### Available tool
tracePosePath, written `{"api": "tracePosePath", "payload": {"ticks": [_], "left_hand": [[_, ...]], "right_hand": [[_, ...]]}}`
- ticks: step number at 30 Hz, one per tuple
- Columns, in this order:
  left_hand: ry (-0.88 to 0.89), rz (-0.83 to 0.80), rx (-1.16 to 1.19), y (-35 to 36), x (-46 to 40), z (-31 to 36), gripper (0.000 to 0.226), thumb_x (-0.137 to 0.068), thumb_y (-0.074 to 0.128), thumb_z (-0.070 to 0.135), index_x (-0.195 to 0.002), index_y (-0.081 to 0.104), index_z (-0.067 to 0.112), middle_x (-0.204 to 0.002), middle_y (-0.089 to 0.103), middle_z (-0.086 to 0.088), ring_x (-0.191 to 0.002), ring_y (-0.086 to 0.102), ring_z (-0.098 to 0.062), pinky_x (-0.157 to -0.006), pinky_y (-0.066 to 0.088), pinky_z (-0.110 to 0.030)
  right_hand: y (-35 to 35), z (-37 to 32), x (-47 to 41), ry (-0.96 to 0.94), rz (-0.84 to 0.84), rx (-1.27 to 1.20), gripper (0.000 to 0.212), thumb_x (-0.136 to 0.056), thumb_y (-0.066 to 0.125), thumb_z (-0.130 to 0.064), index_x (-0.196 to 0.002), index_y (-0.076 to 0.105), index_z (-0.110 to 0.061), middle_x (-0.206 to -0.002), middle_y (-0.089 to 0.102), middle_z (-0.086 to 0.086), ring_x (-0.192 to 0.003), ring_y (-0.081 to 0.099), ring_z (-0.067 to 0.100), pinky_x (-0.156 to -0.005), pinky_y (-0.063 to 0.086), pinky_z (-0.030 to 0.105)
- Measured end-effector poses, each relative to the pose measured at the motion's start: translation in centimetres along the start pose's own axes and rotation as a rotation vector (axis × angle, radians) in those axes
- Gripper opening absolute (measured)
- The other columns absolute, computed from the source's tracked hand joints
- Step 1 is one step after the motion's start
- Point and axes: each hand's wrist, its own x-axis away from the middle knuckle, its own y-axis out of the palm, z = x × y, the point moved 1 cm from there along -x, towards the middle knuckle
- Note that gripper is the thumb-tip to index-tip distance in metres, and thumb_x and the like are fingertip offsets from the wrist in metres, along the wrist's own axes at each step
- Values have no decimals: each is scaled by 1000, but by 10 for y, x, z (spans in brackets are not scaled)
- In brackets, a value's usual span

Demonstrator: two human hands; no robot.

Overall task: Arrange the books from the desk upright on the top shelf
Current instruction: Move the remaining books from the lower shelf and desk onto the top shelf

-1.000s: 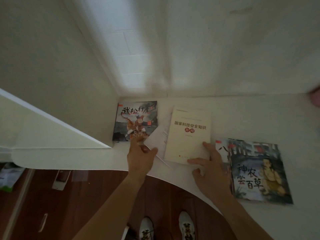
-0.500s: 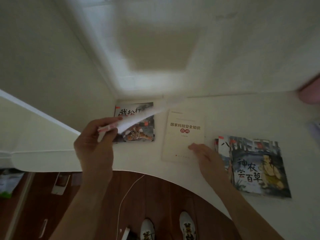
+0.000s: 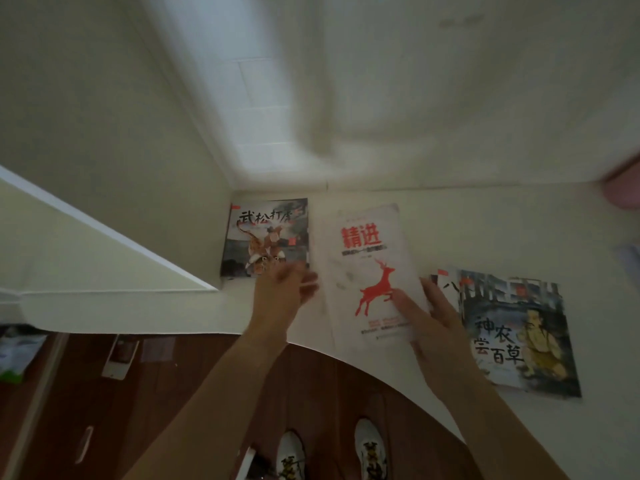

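Right hand [image 3: 427,320] flat, fingers straight, pressing on the white deer book [image 3: 370,271] on the bench [image 3: 502,230]; left hand [image 3: 282,292] loosely open, blurred, just beside the book's left edge

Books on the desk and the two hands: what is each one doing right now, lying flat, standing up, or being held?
Tiger book: flat, cover up, in the desk corner.
Red deer book: flat, cover up, blurred.
Right hand: fingers on the red deer book's near right part.
Left hand: fingers loose, holding nothing, beside the red deer book.
Herb book: flat, atop another book.
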Motion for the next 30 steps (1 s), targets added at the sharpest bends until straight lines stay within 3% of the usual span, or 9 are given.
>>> {"api": "tracePosePath", "payload": {"ticks": [2,4,8,12,15,21,24,28,30], "left_hand": [[-28,79,-293,6,0,-19,22,-104,57,29,-108,72,13,-108,75,-4,-97,69,-22,-96,56,-40],[19,97,-543,15,5,-26,29,-103,57,36,-121,70,17,-116,71,2,-105,64,-18,-100,48,-33],[136,99,-655,32,5,-37,43,-99,64,37,-135,63,13,-125,68,-4,-115,63,-21,-105,48,-35],[182,90,-788,41,-3,-48,40,-94,67,41,-127,66,19,-115,65,-2,-107,62,-21,-98,53,-39],[158,63,-750,40,-5,-54,35,-91,71,39,-121,65,23,-110,68,2,-102,65,-19,-92,57,-39],[29,-60,-337,39,-1,-53,29,-94,72,34,-119,62,25,-111,72,9,-99,70,-9,-79,58,-22],[-44,-125,-134,24,3,-45,24,-96,70,27,-119,60,28,-111,74,5,-99,74,-15,-85,63,-38],[-58,-169,-160,6,5,-25,19,-97,68,23,-116,65,23,-107,77,2,-94,76,-16,-85,63,-37],[30,-132,-406,-1,-4,-15,14,-101,62,31,-109,69,22,-99,76,6,-88,74,-12,-76,60,-23]], "right_hand": [[2,5,-11,-54,98,28,28,-95,70,-21,-123,66,-23,-110,78,3,-97,76,25,-80,63,45],[3,8,-27,-127,177,180,30,-98,67,-22,-128,62,-20,-113,76,1,-99,75,23,-80,63,41],[-1,24,-58,-138,282,743,33,-100,62,-18,-132,57,-9,-125,66,8,-114,66,30,-88,52,32],[3,38,-61,-121,355,1206,45,-95,67,-33,-130,57,-8,-153,40,18,-139,40,33,-107,43,42],[9,40,-58,-140,401,1214,47,-90,71,-31,-127,55,-6,-143,45,21,-137,38,35,-108,42,43],[9,40,-62,-119,314,1097,39,-83,76,-32,-114,61,-13,-112,64,5,-99,62,23,-79,55,33],[10,39,-57,-74,236,814,29,-87,80,-32,-106,60,-21,-100,67,-6,-83,65,7,-64,49,17],[11,38,-57,-62,237,559,35,-88,79,-21,-114,56,-18,-104,68,-5,-90,67,9,-72,58,29],[17,41,-59,-66,244,570,40,-88,79,-15,-118,53,-17,-104,67,-5,-93,68,13,-76,60,33]]}}
